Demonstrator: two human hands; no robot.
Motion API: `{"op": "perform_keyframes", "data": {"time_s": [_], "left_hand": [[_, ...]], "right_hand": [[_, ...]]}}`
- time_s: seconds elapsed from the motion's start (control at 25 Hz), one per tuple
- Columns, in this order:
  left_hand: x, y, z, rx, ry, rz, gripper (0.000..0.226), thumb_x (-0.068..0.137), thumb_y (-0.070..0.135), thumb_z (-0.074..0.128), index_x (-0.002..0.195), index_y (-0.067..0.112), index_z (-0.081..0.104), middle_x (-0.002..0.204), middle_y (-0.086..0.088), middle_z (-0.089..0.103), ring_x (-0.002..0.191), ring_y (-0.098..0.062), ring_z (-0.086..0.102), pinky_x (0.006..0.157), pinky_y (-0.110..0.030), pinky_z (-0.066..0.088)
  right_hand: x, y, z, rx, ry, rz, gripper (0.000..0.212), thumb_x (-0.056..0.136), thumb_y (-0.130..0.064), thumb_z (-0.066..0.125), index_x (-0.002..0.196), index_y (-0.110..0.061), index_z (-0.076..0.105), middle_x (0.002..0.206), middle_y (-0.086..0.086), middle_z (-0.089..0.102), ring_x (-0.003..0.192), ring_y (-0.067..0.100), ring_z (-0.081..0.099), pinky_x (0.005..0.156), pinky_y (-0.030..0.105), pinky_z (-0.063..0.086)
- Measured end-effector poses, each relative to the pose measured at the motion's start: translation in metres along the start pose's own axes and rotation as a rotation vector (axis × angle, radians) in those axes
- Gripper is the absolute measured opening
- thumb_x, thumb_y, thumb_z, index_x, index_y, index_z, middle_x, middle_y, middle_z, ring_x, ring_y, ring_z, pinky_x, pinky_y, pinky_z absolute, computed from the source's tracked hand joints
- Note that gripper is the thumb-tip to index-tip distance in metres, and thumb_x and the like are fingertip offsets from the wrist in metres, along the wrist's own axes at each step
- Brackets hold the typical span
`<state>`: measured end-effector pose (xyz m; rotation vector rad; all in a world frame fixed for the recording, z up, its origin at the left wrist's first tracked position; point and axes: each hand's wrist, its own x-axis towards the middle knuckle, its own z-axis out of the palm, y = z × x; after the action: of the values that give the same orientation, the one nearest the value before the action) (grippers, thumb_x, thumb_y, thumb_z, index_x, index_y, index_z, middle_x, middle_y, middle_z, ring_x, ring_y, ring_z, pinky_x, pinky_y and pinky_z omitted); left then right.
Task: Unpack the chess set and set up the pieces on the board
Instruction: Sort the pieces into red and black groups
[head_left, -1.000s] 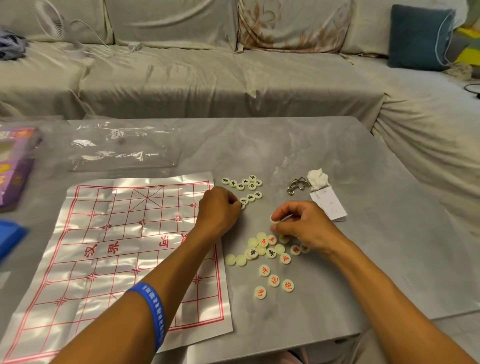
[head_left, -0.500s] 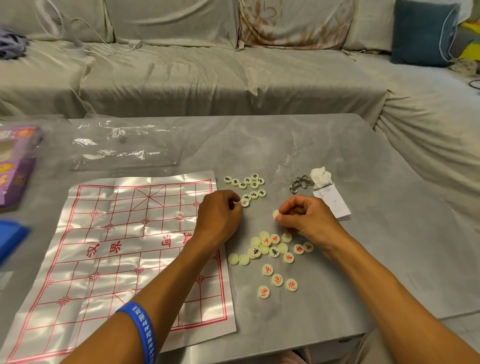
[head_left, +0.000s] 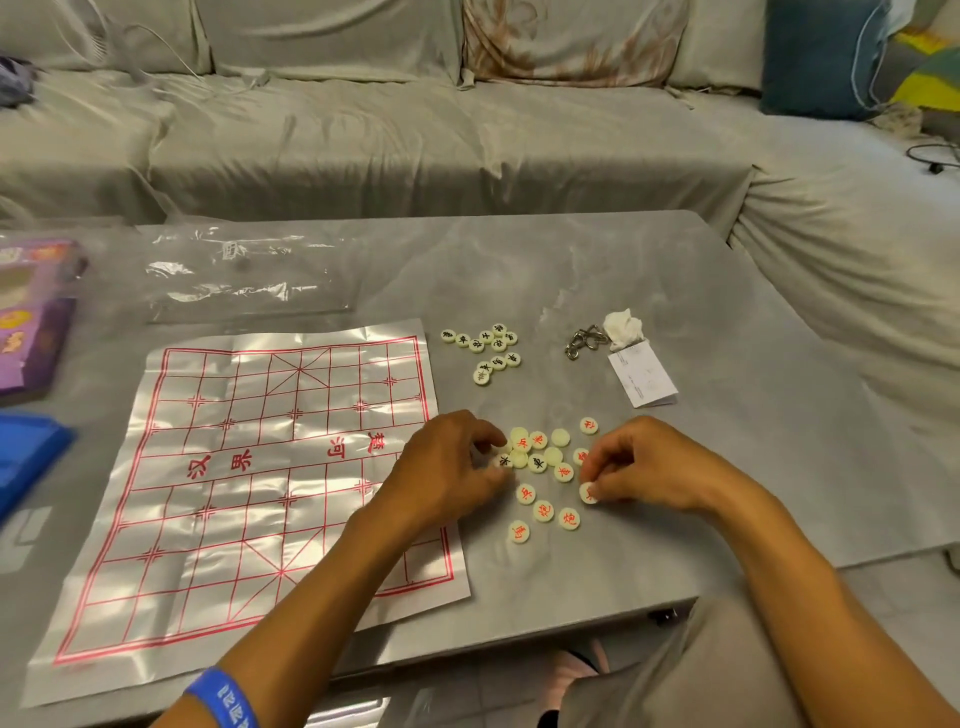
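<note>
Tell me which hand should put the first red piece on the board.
Probably the left hand. It lies at the board's right edge, touching the mixed pile. The right hand pinches a red piece but sits farther from the board, beyond the pile.

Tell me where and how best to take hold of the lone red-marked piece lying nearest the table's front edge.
Probably by its rim, from straight above. The red-marked piece is a flat round disc lying face up on the table, apart from its neighbours, so thumb and finger can pinch opposite edges. The right hand looks closer; the left hand is at the cluster.
</note>
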<state>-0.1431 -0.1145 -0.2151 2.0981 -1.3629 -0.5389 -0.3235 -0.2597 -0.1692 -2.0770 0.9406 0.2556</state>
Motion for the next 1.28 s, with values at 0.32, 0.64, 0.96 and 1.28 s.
{"op": "perform_keyframes", "data": {"time_s": [0.32, 0.64, 0.96, 1.28], "left_hand": [[-0.002, 0.002, 0.006, 0.026, 0.044, 0.019, 0.033, 0.085, 0.036, 0.067, 0.114, 0.022, 0.066, 0.105, 0.005, 0.062, 0.088, -0.008, 0.054, 0.074, -0.015, 0.046], [0.051, -0.013, -0.009, 0.029, 0.191, -0.111, 0.031, 0.086, 0.026, 0.066, 0.116, 0.017, 0.065, 0.104, 0.000, 0.066, 0.088, -0.013, 0.059, 0.077, -0.023, 0.049], [0.078, -0.019, -0.008, 0.104, 0.271, -0.072, 0.038, 0.081, 0.036, 0.067, 0.117, 0.023, 0.061, 0.112, 0.001, 0.061, 0.099, -0.017, 0.054, 0.075, -0.025, 0.045], [0.079, -0.022, -0.004, 0.222, 0.310, -0.055, 0.038, 0.090, 0.041, 0.058, 0.119, 0.018, 0.063, 0.121, -0.005, 0.060, 0.108, -0.022, 0.051, 0.083, -0.030, 0.043]], "right_hand": [[0.004, -0.012, 0.009, -0.081, 0.203, -0.047, 0.005, 0.082, -0.023, 0.074, 0.085, -0.026, 0.072, 0.078, -0.012, 0.065, 0.072, 0.007, 0.061, 0.058, 0.015, 0.042], [0.023, -0.022, 0.021, -0.135, 0.219, -0.144, 0.007, 0.084, -0.024, 0.070, 0.088, -0.029, 0.069, 0.078, -0.010, 0.065, 0.071, 0.008, 0.062, 0.060, 0.016, 0.049], [0.034, -0.019, 0.021, -0.175, 0.230, -0.158, 0.006, 0.083, -0.026, 0.070, 0.088, -0.028, 0.069, 0.076, -0.010, 0.065, 0.071, 0.009, 0.062, 0.066, 0.024, 0.054], [0.035, -0.017, 0.020, -0.194, 0.267, -0.168, 0.007, 0.085, -0.029, 0.068, 0.092, -0.030, 0.068, 0.077, -0.010, 0.063, 0.073, 0.010, 0.061, 0.068, 0.027, 0.055]]}}
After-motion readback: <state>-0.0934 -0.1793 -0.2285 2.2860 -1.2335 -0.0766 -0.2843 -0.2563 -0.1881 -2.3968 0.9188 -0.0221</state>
